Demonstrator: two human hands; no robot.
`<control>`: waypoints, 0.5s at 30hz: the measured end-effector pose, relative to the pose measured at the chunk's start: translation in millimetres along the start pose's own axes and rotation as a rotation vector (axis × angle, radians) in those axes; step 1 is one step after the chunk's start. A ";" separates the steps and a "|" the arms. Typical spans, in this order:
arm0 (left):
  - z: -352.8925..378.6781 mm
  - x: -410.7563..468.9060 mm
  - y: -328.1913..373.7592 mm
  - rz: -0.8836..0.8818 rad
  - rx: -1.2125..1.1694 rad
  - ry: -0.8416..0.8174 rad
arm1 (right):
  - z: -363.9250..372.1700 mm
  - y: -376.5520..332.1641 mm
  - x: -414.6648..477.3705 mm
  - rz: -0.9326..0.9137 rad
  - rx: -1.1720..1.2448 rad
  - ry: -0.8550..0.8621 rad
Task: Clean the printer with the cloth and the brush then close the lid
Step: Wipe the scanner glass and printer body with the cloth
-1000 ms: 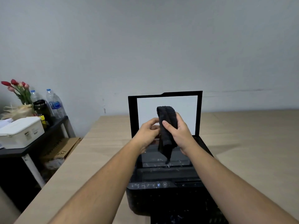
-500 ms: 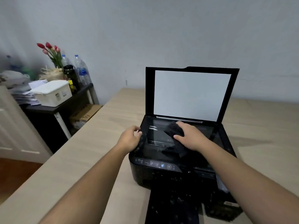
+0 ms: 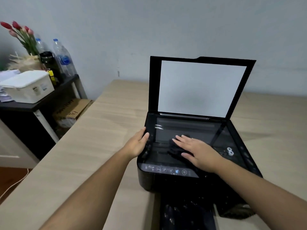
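Far left: a dark side shelf (image 3: 41, 103) holds red tulips (image 3: 16, 30), water bottles (image 3: 64, 58) and a white lidded box (image 3: 28, 86).
Table (image 3: 99, 146): pale wood; the black printer (image 3: 166, 181) stands on it.
Left hand (image 3: 137, 144): fingers straight and together, resting on the printer's left edge.
Cloth (image 3: 175, 149): dark and bunched, lying on the scanner glass (image 3: 187, 130) towards its front.
Right hand (image 3: 199, 151): flat, with straight, slightly spread fingers, pressing the cloth down.
Lid (image 3: 201, 87): raised upright at the back, its white lining facing the person.
Far right: small white shapes (image 3: 230, 151) on the printer top, perhaps a reflection.

Black printer (image 3: 167, 181), white-lined lid (image 3: 201, 87), black cloth (image 3: 177, 149)
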State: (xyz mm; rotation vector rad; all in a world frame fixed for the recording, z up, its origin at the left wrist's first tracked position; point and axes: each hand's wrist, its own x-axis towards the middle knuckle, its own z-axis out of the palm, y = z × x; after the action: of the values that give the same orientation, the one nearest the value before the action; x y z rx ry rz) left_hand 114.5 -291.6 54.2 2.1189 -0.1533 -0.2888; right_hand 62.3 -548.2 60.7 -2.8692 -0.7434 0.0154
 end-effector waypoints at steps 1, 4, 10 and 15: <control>-0.3 0.7 -3.1 -0.004 -0.050 -0.002 | -2.1 11.1 -3.5 0.067 0.017 0.014; 0.9 -0.3 -8.5 -0.026 -0.168 0.006 | -9.1 27.4 11.5 0.337 0.037 0.053; -3.5 -2.0 -8.7 -0.052 -0.235 -0.039 | 4.9 -35.5 55.1 0.182 0.144 0.079; -3.8 -1.9 -11.4 -0.037 -0.289 -0.079 | -4.1 -5.1 -1.1 0.005 0.400 0.045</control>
State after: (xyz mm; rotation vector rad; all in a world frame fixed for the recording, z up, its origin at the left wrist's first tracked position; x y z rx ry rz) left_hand 113.6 -281.9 46.9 1.8264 -0.1113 -0.3933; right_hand 59.2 -545.0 65.5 -2.4830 -0.6407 0.0893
